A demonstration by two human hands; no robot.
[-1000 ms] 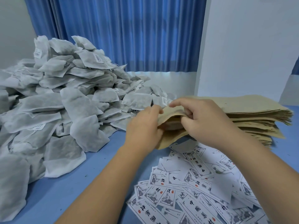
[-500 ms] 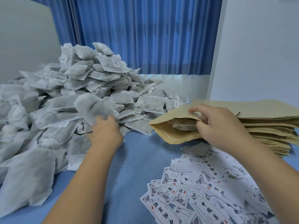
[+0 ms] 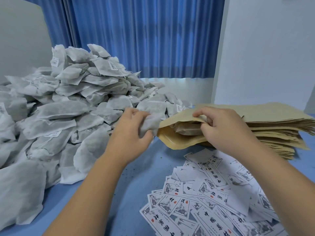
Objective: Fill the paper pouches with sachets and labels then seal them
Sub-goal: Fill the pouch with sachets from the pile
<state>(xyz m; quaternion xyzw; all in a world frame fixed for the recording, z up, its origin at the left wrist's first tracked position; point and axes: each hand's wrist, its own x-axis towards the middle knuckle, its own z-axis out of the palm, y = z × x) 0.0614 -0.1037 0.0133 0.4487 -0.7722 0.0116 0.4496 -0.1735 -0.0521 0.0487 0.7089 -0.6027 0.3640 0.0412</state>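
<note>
head view: the left hand (image 3: 131, 133) grips a white sachet (image 3: 153, 121) right at the left-facing mouth of the paper pouch (image 3: 179, 143), which lies lengthwise left to right on the pouch stack (image 3: 276, 128), its top lip pinched up by the right hand (image 3: 226, 132).

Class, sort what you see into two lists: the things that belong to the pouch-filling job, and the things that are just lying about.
Belong to the job: left hand gripping a sachet, right hand holding the pouch open, sachet pile, pouch stack, labels.

Just there: blue curtain, white wall.
</note>
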